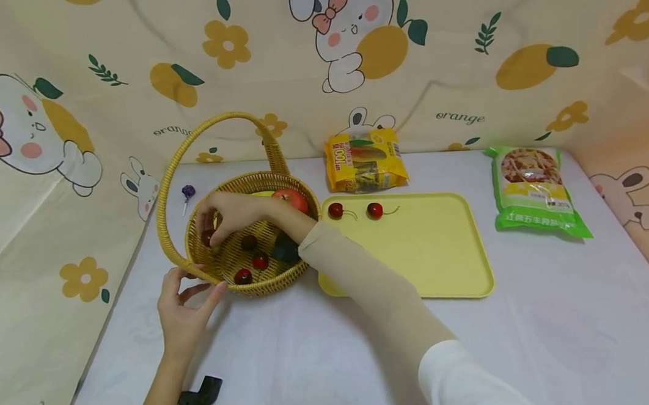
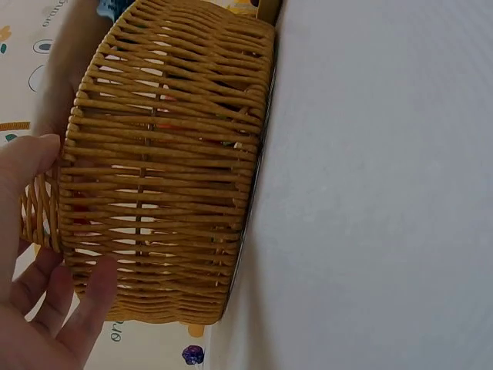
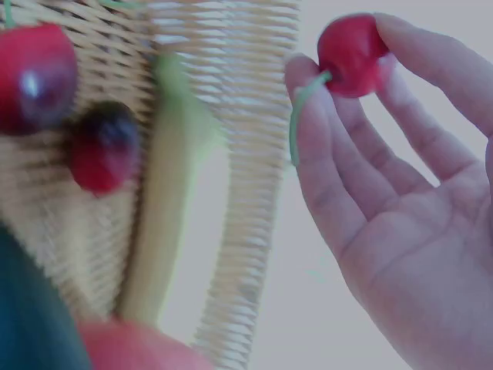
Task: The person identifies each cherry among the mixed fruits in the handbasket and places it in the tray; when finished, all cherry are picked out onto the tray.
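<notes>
A wicker basket (image 1: 263, 285) with a tall arched handle stands at the left of the table. Inside it my right hand (image 1: 234, 212) pinches a red cherry (image 3: 350, 55) with a green stem between thumb and fingertips. Several other cherries (image 1: 243, 276) lie on the basket floor. A banana (image 3: 166, 200) and a red fruit (image 1: 291, 198) also sit in there, partly hidden by my right arm. My left hand (image 1: 184, 311) grips the near-left rim by the handle's base, its thumb and fingers on the wicker (image 2: 169, 169).
Right of the basket lies a yellow tray (image 1: 426, 252) with two cherries (image 1: 375, 210) near its far-left corner. Behind it is a yellow snack bag (image 1: 365, 160); a green food bag (image 1: 535, 191) lies far right. A purple lollipop (image 1: 188, 191) lies behind the basket's left side.
</notes>
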The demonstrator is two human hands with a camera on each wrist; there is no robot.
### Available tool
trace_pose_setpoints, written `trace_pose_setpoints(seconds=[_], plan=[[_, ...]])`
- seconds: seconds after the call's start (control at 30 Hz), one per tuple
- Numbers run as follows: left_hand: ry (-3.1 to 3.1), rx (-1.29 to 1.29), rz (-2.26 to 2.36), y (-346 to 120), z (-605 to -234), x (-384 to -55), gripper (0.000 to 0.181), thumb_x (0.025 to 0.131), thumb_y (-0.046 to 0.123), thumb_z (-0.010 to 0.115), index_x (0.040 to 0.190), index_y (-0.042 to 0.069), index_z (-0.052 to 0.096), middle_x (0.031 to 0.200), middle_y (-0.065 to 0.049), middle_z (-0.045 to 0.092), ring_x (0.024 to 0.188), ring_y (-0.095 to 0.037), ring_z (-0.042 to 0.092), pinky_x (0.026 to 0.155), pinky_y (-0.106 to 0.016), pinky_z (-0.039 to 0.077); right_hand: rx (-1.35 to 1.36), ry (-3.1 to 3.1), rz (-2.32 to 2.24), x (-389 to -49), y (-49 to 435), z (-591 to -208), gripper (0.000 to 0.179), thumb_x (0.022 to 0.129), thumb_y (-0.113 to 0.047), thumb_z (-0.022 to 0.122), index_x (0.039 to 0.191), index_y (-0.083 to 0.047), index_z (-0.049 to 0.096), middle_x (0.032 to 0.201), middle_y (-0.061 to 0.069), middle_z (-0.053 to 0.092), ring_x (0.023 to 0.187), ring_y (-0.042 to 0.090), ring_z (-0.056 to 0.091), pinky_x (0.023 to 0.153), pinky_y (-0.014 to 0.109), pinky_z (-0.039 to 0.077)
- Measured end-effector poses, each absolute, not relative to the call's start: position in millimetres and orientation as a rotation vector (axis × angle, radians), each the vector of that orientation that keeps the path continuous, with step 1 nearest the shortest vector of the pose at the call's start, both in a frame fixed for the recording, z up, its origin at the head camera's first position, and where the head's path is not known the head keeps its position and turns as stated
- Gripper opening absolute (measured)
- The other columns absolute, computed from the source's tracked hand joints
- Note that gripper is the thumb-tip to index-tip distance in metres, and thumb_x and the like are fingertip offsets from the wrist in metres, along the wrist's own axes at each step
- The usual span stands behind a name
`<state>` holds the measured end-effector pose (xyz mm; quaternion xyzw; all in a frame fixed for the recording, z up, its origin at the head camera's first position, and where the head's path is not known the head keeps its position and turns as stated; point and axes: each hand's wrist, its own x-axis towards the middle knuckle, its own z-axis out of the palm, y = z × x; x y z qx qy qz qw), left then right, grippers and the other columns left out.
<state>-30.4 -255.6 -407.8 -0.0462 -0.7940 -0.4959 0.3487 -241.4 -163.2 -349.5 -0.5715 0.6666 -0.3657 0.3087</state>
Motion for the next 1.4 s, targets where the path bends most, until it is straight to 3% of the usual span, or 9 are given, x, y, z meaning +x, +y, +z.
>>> trace_pose_setpoints(seconds=[0.23, 0.47, 0.8, 0.93, 1.17, 1.4], plan=[[-2.008, -0.112, -1.340, -256.7, -410.4, -31.9, 0.048, 0.065, -0.026, 0.073, 0.109, -0.024, 0.052, 0.098, -0.030, 0.052, 0.095, -0.012, 0.054, 0.074, -0.015, 0.057, -1.566, 1.777, -1.211, -253.4, -89.8, -320.7, 0.026, 0.089, -0.005, 0.073, 0.113, 0.001, 0.068, 0.108, 0.007, 0.067, 0.094, 0.019, 0.062, 0.086, 0.028, 0.056], [-2.039, -0.054, -1.379, -266.0, -426.1, -35.0, 0.050, 0.066, -0.027, 0.074, 0.111, -0.020, 0.053, 0.101, -0.029, 0.052, 0.097, -0.011, 0.054, 0.074, -0.018, 0.059, -1.404, 1.932, -1.380, -268.4, 15.0, -325.6, 0.029, 0.089, -0.004, 0.072, 0.117, 0.002, 0.065, 0.115, 0.010, 0.064, 0.097, 0.023, 0.066, 0.090, 0.041, 0.057], [-2.047, 0.021, -1.403, -273.7, -437.0, -33.2, 0.054, 0.069, -0.022, 0.077, 0.117, -0.016, 0.053, 0.107, -0.009, 0.057, 0.099, -0.017, 0.056, 0.076, -0.019, 0.059, -1.072, 2.275, -1.290, -283.0, 124.9, -373.8, 0.030, 0.088, -0.001, 0.073, 0.117, 0.005, 0.065, 0.113, 0.016, 0.065, 0.094, 0.027, 0.064, 0.083, 0.028, 0.058], [-2.037, 0.015, -1.423, -272.2, -437.1, -33.9, 0.056, 0.069, -0.023, 0.076, 0.118, -0.017, 0.051, 0.108, -0.001, 0.056, 0.099, -0.017, 0.055, 0.076, -0.019, 0.059, -0.972, 2.376, -1.224, -285.9, 156.2, -398.1, 0.029, 0.087, -0.001, 0.074, 0.115, 0.006, 0.066, 0.109, 0.017, 0.066, 0.088, 0.027, 0.063, 0.077, 0.025, 0.057], [-2.024, 0.009, -1.430, -271.8, -439.1, -34.8, 0.057, 0.069, -0.023, 0.076, 0.119, -0.018, 0.050, 0.108, -0.010, 0.056, 0.099, -0.017, 0.056, 0.077, -0.019, 0.058, -0.873, 2.477, -1.110, -285.9, 189.0, -419.3, 0.027, 0.085, -0.001, 0.076, 0.110, 0.006, 0.067, 0.106, 0.019, 0.067, 0.082, 0.024, 0.063, 0.072, 0.021, 0.054], [-2.040, 0.031, -1.417, -272.3, -438.2, -34.2, 0.059, 0.069, -0.022, 0.077, 0.121, -0.017, 0.050, 0.109, -0.005, 0.057, 0.100, -0.018, 0.056, 0.078, -0.018, 0.058, -0.828, 2.493, -1.094, -285.4, 196.8, -421.5, 0.030, 0.085, -0.003, 0.078, 0.111, 0.005, 0.067, 0.108, 0.020, 0.067, 0.085, 0.026, 0.063, 0.073, 0.019, 0.054]])
